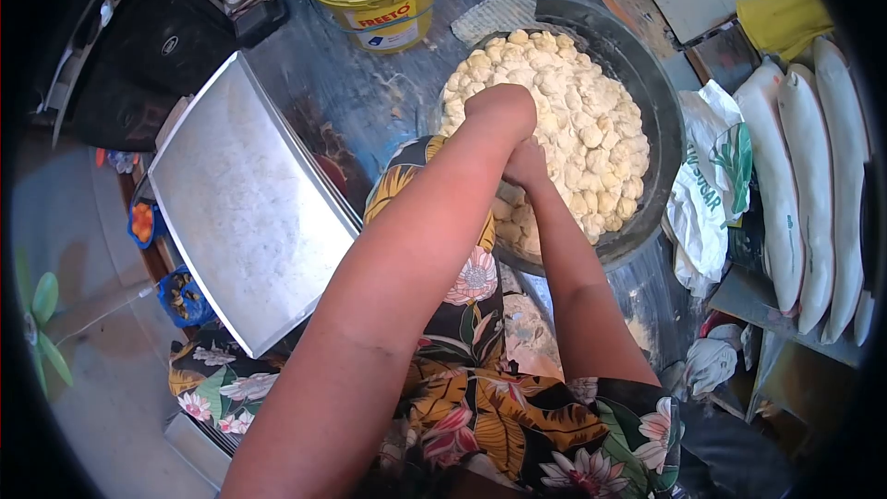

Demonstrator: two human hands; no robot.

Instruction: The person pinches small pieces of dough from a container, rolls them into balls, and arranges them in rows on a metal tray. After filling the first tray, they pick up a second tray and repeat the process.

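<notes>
Lumps of pale dough (pixel 591 97) fill a wide, dark round basin (pixel 661 120), heaped close together. My left hand (pixel 502 109) is over the dough near the basin's near-left side, bent at the wrist with its fingers turned out of sight. Just below it and close against it is my right hand (pixel 527 164), its fingers also hidden behind the wrist and the left arm. Whether either hand holds a piece of dough cannot be made out.
A metal tray (pixel 254 212) leans at the left. A yellow lidded bucket (pixel 379 14) and a textured cloth (pixel 494 9) lie beyond the basin. At the right are a white plastic bag (pixel 702 194) and several long white sacks (pixel 804 194). Small blue bags hang at the left.
</notes>
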